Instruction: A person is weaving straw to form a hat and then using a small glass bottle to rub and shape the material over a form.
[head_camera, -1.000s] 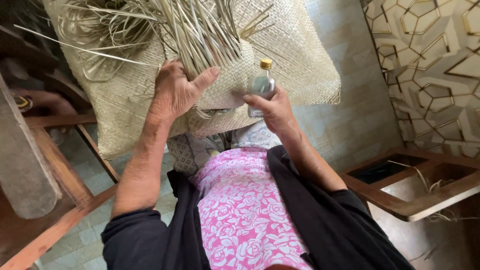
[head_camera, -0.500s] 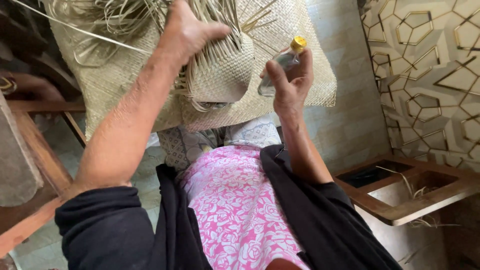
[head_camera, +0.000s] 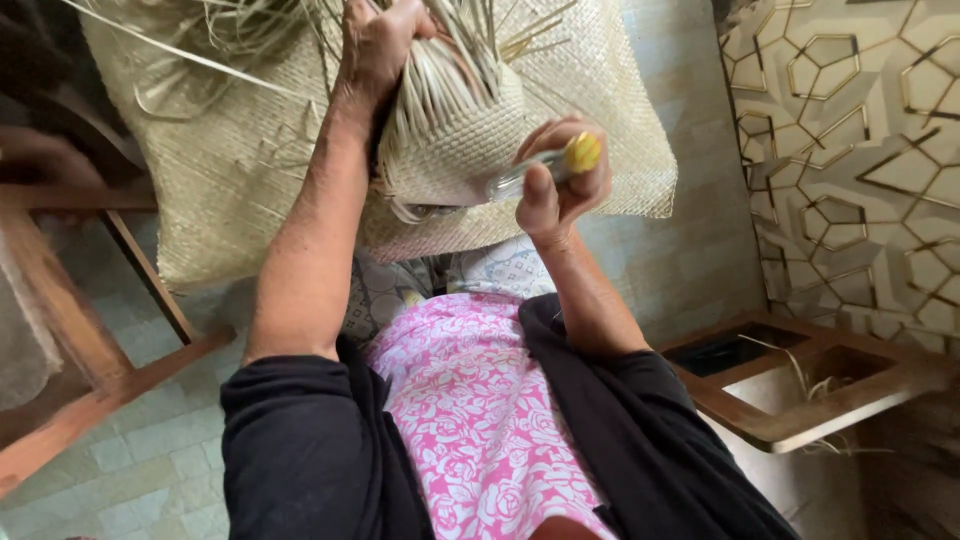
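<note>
Left hand: I clench the loose pale straw strands at the top of the half-woven straw basket.
Right hand: my fingers wrap the small clear glass bottle with yellow cap, just right of the basket.
Basket: rests over my lap, on the large flat woven straw mat.
Advice: I judge a firm bunch and steady bottle work best.

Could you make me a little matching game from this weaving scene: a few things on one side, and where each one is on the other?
Things:
1. left hand
2. small bottle
3. woven mat
4. wooden frame

Places:
A. spread out behind both hands
B. gripping the loose straw strands
C. low at the right, by the patterned wall
D. held in the right hand

Pairs: 1-B, 2-D, 3-A, 4-C
</note>
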